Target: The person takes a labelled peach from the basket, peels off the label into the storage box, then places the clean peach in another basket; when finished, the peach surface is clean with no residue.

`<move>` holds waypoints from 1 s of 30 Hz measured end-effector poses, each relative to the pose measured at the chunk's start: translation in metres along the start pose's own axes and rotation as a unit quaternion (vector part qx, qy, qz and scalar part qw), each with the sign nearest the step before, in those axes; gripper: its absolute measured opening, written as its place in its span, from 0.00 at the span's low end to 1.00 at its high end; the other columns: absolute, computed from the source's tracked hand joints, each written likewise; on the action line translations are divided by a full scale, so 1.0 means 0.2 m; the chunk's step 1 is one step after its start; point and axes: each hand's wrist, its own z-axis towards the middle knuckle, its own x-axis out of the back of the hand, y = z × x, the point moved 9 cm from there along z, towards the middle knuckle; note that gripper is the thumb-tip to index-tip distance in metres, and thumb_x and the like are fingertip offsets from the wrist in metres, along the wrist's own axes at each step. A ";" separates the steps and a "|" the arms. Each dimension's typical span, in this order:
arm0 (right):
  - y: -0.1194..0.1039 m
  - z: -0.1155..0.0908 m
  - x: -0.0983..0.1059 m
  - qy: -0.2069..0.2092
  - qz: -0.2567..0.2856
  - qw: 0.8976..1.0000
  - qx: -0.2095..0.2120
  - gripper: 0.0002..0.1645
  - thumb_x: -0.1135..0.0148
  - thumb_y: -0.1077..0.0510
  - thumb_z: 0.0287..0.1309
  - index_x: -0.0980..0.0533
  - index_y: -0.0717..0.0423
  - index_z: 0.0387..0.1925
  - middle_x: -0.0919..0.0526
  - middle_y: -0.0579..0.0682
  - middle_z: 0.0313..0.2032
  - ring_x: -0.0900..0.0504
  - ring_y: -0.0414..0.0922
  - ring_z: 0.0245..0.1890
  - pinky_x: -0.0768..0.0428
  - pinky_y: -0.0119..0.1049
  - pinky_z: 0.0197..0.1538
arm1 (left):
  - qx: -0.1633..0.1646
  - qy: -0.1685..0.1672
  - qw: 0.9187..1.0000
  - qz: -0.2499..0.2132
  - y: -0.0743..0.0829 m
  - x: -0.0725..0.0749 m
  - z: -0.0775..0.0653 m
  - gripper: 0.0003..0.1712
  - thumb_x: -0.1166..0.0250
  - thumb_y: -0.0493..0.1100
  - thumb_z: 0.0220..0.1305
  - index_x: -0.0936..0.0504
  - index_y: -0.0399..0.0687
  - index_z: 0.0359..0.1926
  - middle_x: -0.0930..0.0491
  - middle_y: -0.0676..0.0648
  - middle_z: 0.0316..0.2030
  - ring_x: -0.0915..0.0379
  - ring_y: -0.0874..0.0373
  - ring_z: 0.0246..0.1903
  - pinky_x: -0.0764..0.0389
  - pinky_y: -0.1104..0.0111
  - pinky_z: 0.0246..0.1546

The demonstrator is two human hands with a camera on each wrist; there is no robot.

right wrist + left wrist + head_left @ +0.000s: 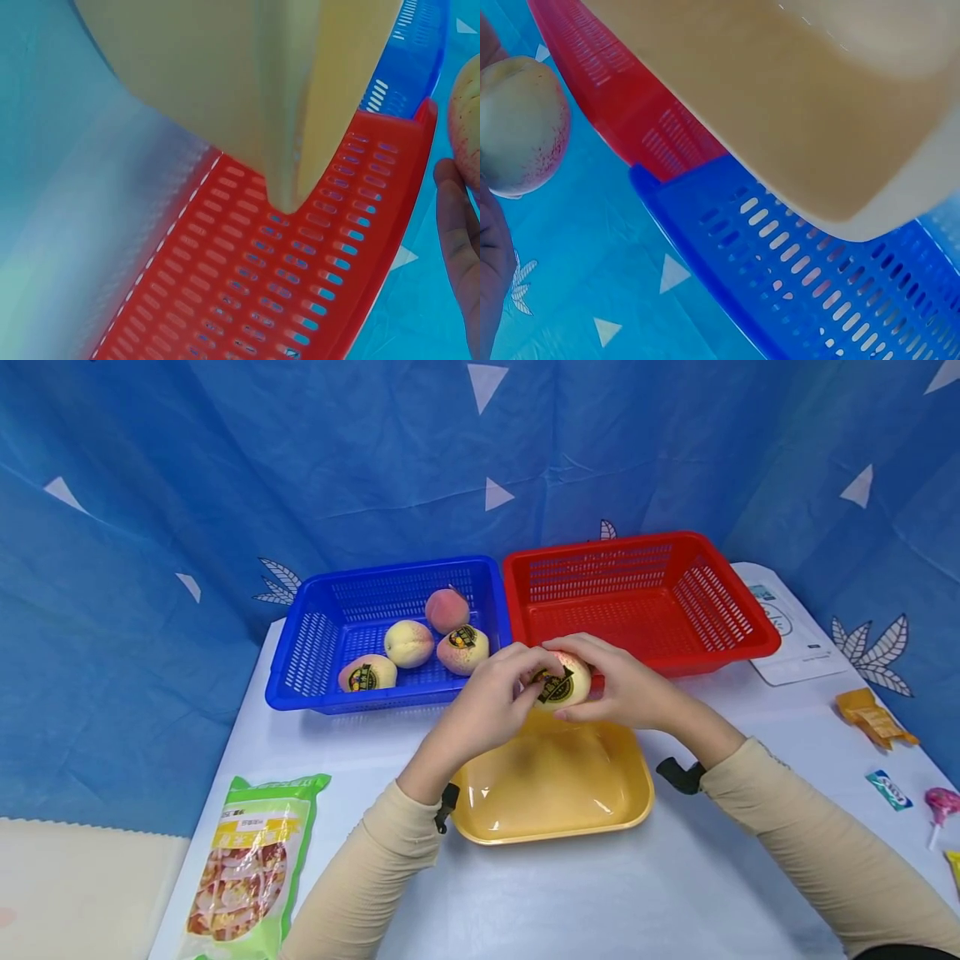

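Note:
A pale yellow peach with a pink blush is held in both hands over the yellow tray. A black and gold sticker on it faces up. My right hand grips the peach from the right, fingers behind and thumb in front. From the left, my left hand has curled fingers and thumb right at the sticker's edge; I cannot tell whether the edge is lifted. The left wrist view shows the peach's bare, blushed side. Several peaches lie in the blue basket, some with stickers.
Behind the tray stands a red basket, beside the blue one. A green food bag lies at the left. Along the right edge are an orange wrapper, a small packet and a pink lollipop. A white card lies behind them.

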 end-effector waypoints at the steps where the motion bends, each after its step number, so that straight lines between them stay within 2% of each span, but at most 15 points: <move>1: 0.00 0.00 0.00 0.000 -0.005 1.000 -0.002 0.48 0.21 0.44 0.46 0.33 0.46 0.68 0.27 0.41 0.61 0.27 0.38 0.60 0.18 0.38 0.58 | 0.005 0.000 1.000 -0.002 0.00 0.00 0.00 0.15 0.40 0.28 0.65 0.18 0.51 0.45 0.20 0.51 0.39 0.27 0.61 0.36 0.22 0.72 0.39; 4: 0.01 -0.02 0.01 0.007 -0.019 1.000 -0.010 0.49 0.21 0.45 0.46 0.33 0.48 0.68 0.27 0.43 0.62 0.27 0.40 0.60 0.17 0.43 0.57 | 0.015 0.005 1.000 -0.013 -0.01 0.00 0.00 0.15 0.38 0.29 0.64 0.19 0.50 0.47 0.19 0.51 0.41 0.25 0.61 0.36 0.21 0.73 0.39; 8: 0.00 -0.03 0.04 0.021 -0.033 0.999 -0.014 0.50 0.20 0.48 0.45 0.33 0.51 0.68 0.27 0.44 0.62 0.26 0.41 0.60 0.16 0.42 0.55 | 0.012 0.023 0.999 -0.028 0.01 0.01 -0.01 0.14 0.38 0.30 0.64 0.18 0.48 0.48 0.19 0.50 0.41 0.25 0.62 0.36 0.20 0.75 0.38; 12: 0.03 -0.05 0.06 0.034 -0.038 0.998 -0.029 0.49 0.20 0.50 0.45 0.33 0.51 0.68 0.27 0.47 0.62 0.25 0.43 0.59 0.15 0.42 0.52 | 0.013 0.042 0.998 -0.036 0.02 0.07 -0.04 0.15 0.38 0.30 0.65 0.18 0.47 0.50 0.19 0.49 0.41 0.26 0.61 0.36 0.20 0.74 0.37; 15: 0.05 -0.08 0.08 0.042 -0.031 0.997 -0.054 0.50 0.19 0.51 0.43 0.34 0.49 0.68 0.27 0.47 0.62 0.25 0.43 0.58 0.15 0.43 0.52 | 0.033 0.034 0.998 -0.044 -0.01 0.11 -0.07 0.15 0.36 0.31 0.64 0.18 0.48 0.51 0.18 0.50 0.42 0.25 0.60 0.36 0.19 0.71 0.37; 19: 0.07 -0.10 0.10 0.052 -0.022 0.996 -0.076 0.51 0.18 0.51 0.42 0.33 0.47 0.68 0.28 0.47 0.63 0.25 0.45 0.59 0.15 0.47 0.53 | 0.096 -0.016 0.994 -0.043 -0.10 0.09 -0.13 0.14 0.35 0.36 0.65 0.17 0.51 0.51 0.17 0.53 0.44 0.23 0.58 0.37 0.19 0.68 0.35; 21: 0.07 -0.11 0.11 0.056 -0.021 0.995 -0.081 0.51 0.18 0.52 0.42 0.33 0.47 0.68 0.28 0.47 0.63 0.26 0.46 0.59 0.16 0.49 0.53 | 0.133 -0.051 0.989 -0.032 -0.16 0.05 -0.17 0.14 0.34 0.38 0.65 0.17 0.54 0.51 0.17 0.55 0.44 0.23 0.59 0.38 0.20 0.68 0.33; 24: 0.08 -0.12 0.12 0.062 -0.022 0.994 -0.084 0.50 0.18 0.52 0.43 0.34 0.47 0.68 0.28 0.48 0.63 0.26 0.46 0.60 0.16 0.50 0.53 | 0.168 -0.114 0.979 -0.010 -0.22 -0.03 -0.22 0.14 0.32 0.39 0.64 0.16 0.55 0.50 0.17 0.56 0.41 0.25 0.59 0.37 0.21 0.68 0.32; 26: 0.08 -0.13 0.13 0.067 -0.024 0.994 -0.084 0.50 0.19 0.52 0.43 0.33 0.47 0.68 0.27 0.48 0.63 0.25 0.46 0.59 0.16 0.45 0.53 | 0.172 -0.158 0.972 0.008 -0.25 -0.10 -0.25 0.14 0.31 0.38 0.62 0.16 0.53 0.49 0.18 0.55 0.38 0.25 0.59 0.36 0.21 0.69 0.32; 30: 0.10 -0.15 0.15 0.077 -0.024 0.993 -0.082 0.50 0.18 0.52 0.43 0.34 0.46 0.68 0.27 0.47 0.62 0.25 0.45 0.59 0.19 0.25 0.52 | 0.170 -0.237 0.955 0.044 -0.29 -0.24 -0.31 0.14 0.29 0.36 0.59 0.15 0.50 0.46 0.17 0.54 0.37 0.26 0.60 0.35 0.22 0.70 0.36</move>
